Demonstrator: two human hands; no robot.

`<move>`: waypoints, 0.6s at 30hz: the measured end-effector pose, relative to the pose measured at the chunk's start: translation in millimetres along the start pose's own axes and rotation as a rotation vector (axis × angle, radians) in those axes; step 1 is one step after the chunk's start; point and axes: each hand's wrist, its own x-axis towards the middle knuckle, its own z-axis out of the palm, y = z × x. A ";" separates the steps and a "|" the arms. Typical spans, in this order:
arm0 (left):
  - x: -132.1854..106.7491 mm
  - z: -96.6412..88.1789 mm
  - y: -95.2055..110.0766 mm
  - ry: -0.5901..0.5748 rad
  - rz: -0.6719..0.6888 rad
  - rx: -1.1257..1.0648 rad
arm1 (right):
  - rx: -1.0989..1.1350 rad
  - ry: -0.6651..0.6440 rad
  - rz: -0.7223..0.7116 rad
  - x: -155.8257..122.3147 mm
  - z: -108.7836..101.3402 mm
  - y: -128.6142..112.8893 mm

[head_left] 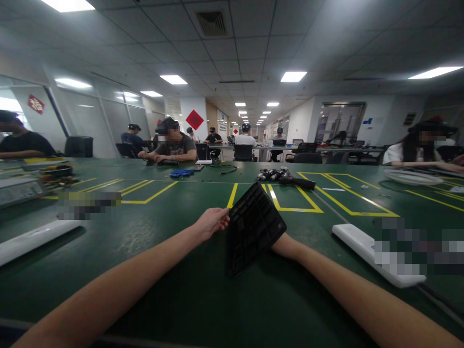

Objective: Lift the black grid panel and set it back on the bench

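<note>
A black, flat, rectangular plastic panel (255,227) with a grid of raised ribs is held up at a tilt above the green table (163,299). Behind its lower right edge is my right hand (284,245), gripping it, with the fingers hidden by the panel. My left hand (213,223) is at the panel's left edge, fingers curled together. Whether these fingertips pinch the edge or something small cannot be made out.
White power strips lie left (39,238) and right (377,253). Farther off are a bundle of black cables (273,174), a blue item (182,172) and yellow tape outlines (300,210). A person (177,145) sits across the table; others sit around the room.
</note>
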 end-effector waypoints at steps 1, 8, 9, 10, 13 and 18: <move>-3.0 0.9 1.2 -0.050 0.009 0.035 | 0.000 0.006 -0.007 0.4 0.2 -0.4; -14.2 4.2 8.1 -0.321 0.190 0.314 | 0.074 0.004 -0.078 2.6 3.1 1.7; -14.2 4.3 7.9 -0.315 0.236 0.364 | 0.081 0.009 -0.083 2.9 3.7 2.6; -14.2 4.2 7.4 -0.298 0.289 0.418 | 0.082 0.015 -0.082 3.0 4.3 3.4; -15.4 3.6 5.8 -0.244 0.469 0.636 | 0.073 0.033 -0.056 3.0 5.5 4.5; -25.5 0.8 7.5 -0.226 0.802 1.158 | 0.083 0.045 -0.017 2.1 4.3 -1.0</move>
